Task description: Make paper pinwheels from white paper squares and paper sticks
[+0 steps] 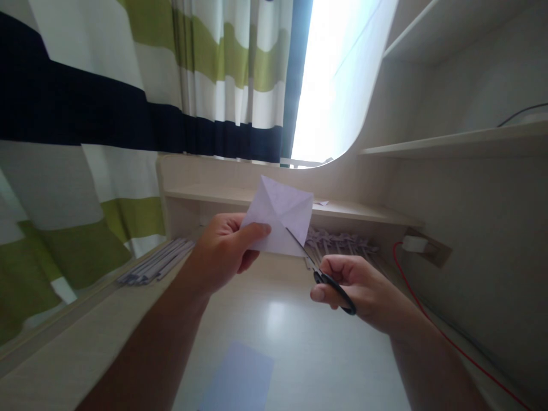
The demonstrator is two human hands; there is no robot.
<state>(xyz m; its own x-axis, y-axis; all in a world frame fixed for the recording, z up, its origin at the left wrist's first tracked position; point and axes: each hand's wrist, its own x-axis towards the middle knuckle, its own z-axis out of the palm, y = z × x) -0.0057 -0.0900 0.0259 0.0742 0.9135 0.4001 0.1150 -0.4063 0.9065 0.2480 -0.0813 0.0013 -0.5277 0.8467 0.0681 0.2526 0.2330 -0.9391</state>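
Note:
A square sheet of white paper with crossing diagonal creases is held up above the desk. My left hand pinches its left side, thumb on top and fingers behind. In my right hand is a pair of scissors with black handles, the fingers wrapped around the grips. The scissor blades reach up and left over the lower right part of the paper, along a crease, with the tip near the middle. Whether the blades are fully closed on the paper cannot be made out.
A pale sheet lies on the desk near me. Paper sticks are bundled at left; several folded paper pieces on sticks lie under the shelf. A white plug with a red cable is at right.

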